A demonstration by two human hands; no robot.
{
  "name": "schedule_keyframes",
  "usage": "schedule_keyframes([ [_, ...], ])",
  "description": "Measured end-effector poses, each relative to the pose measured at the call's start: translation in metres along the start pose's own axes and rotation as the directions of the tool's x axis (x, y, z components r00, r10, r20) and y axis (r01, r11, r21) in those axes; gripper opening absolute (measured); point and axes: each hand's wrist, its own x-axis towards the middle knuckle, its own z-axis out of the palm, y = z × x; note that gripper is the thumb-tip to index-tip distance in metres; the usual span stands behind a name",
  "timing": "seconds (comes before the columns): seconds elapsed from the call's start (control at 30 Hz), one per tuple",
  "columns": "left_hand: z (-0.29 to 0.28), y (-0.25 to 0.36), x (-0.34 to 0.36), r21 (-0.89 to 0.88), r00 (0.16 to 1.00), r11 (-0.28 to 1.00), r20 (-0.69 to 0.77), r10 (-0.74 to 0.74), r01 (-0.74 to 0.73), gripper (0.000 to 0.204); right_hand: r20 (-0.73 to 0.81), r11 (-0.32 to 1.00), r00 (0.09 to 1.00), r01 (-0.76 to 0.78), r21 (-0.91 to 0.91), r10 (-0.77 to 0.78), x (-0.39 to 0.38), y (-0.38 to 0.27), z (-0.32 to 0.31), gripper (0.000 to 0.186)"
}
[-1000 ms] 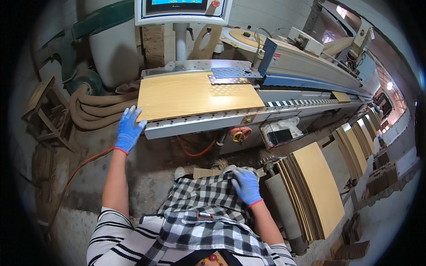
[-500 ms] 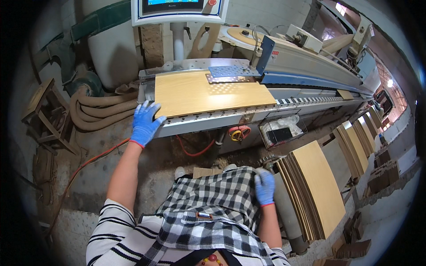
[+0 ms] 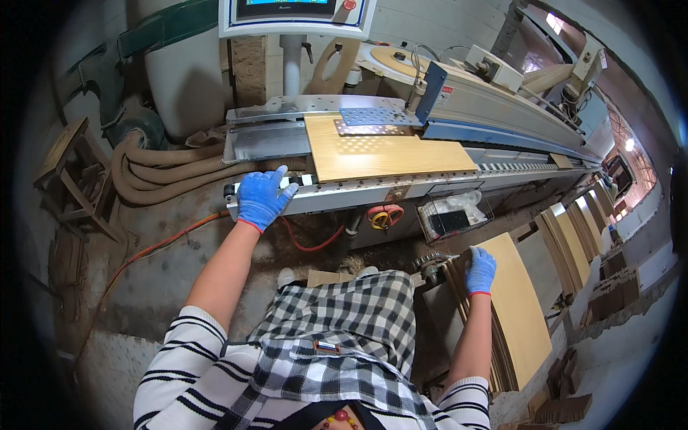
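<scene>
My left hand (image 3: 266, 193) in a blue glove has its fingers apart at the machine's front rail (image 3: 342, 189), just behind the trailing end of a wood-grain board (image 3: 387, 161). That board lies on the machine bed, partly beneath a blue perforated plate (image 3: 373, 116). On the right, my right hand (image 3: 481, 271), also gloved, has its fingers bent over the upper edge of the top board (image 3: 514, 315) of a stack on a roller stand.
A control panel (image 3: 295, 16) sits at the back. Corrugated hoses (image 3: 143, 179) and a wooden stool (image 3: 75, 179) are at the left. A red hose (image 3: 312, 244) runs below the machine beside a wire basket (image 3: 453, 218). More board stacks (image 3: 562, 244) stand along the right.
The board on the machine has slid rightward, exposing the bed's left end. My left hand has shifted right. My right hand has moved from my apron up and right onto the stack.
</scene>
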Motion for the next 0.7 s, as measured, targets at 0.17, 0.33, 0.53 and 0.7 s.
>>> schedule_keyframes([
  [0.17, 0.0, 0.003, 0.002, 0.013, 1.0, 1.0, -0.002, -0.02, 0.02, 0.044, -0.216, 0.989, 0.966, 0.134, -0.061, -0.144, 0.005, 0.009, 0.019, 0.04],
  [0.33, -0.007, 0.007, 0.003, 0.001, 1.0, 1.0, 0.016, -0.025, 0.025, 0.042, -0.183, 0.991, 0.975, 0.132, 0.022, -0.126, -0.013, 0.005, 0.024, 0.04],
  [0.53, -0.005, 0.006, 0.002, 0.008, 0.999, 0.999, -0.001, -0.034, 0.034, 0.04, -0.429, 0.958, 0.901, 0.169, 0.231, -0.055, -0.107, -0.064, -0.027, 0.031],
  [0.7, -0.004, 0.009, 0.003, -0.026, 0.999, 0.999, -0.025, -0.037, 0.036, 0.04, 0.292, -0.036, 0.757, -0.335, 0.941, 0.585, -0.175, -0.001, 0.028, 0.04],
])
